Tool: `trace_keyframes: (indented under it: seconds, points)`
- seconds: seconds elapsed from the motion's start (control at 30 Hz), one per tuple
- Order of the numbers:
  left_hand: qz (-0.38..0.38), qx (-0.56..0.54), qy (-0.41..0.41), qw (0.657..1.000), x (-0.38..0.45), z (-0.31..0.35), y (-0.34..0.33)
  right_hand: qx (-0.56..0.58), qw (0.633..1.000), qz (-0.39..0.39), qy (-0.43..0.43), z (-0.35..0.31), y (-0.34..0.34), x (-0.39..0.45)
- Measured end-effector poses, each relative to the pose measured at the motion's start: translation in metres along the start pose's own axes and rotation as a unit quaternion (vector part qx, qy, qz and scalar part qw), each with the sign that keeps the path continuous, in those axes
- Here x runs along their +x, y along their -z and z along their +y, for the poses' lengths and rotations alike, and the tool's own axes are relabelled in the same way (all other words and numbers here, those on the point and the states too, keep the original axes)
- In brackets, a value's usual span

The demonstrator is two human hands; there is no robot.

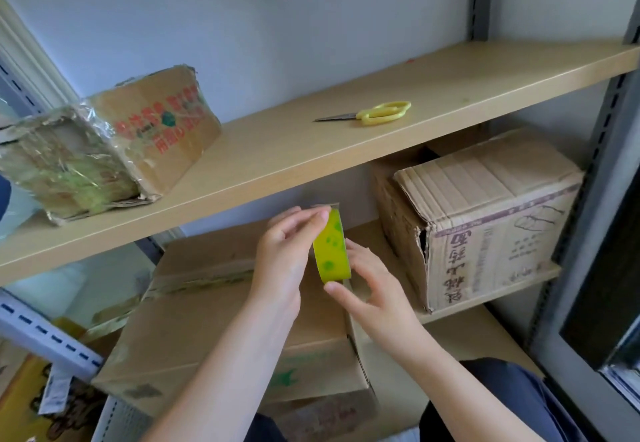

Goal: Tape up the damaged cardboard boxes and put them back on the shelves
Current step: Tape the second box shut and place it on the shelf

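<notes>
Both hands hold the roll of tape [331, 245] upright: the left hand [282, 261] pinches its top edge, seemingly picking at the loose end, while the right hand [372, 289] grips its lower rim. The cardboard box [207, 320] lies just beneath them. Free a clean end first, then pull it straight over the seam.

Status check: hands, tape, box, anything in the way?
Both hands, left hand and right hand, grip tape roll over box. Scissors on upper shelf. Nothing blocking.
</notes>
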State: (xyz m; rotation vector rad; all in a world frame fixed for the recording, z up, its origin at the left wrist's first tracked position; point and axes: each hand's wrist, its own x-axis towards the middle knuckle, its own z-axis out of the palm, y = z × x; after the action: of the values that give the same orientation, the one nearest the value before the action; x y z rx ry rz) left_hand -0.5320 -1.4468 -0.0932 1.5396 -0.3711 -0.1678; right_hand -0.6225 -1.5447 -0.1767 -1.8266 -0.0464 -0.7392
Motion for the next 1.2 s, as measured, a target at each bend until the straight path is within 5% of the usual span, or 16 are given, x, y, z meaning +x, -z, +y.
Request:
trace_keyframes:
  seconds: [0.23,0.47,0.6,0.8,0.97,1.13,1.2]
  points:
    - [0.051,-0.048,0.122,0.99,0.011,-0.009,-0.006,0.067,0.997,-0.021,-0.029,0.004,0.024,0.002]
    - [-0.086,-0.025,0.238,0.967,0.029,-0.008,0.014,0.026,0.997,-0.074,-0.023,0.003,0.065,0.013]
    - [-0.127,0.069,0.264,0.954,0.038,0.002,0.002,0.033,0.998,-0.034,-0.045,0.002,0.072,0.029]
    - [-0.088,0.2,0.299,0.929,0.063,0.008,-0.008,-0.167,0.983,0.043,-0.064,0.002,0.047,0.056]
    - [-0.008,0.186,0.294,0.937,0.075,-0.006,0.0,-0.265,0.957,0.063,-0.097,-0.003,0.03,0.077]
    - [0.016,0.164,0.277,0.947,0.074,-0.018,0.005,-0.347,0.929,-0.001,-0.126,-0.003,0.042,0.104]
    - [0.028,0.143,0.254,0.956,0.076,-0.018,0.012,-0.433,0.892,-0.051,-0.121,0.004,0.049,0.106]
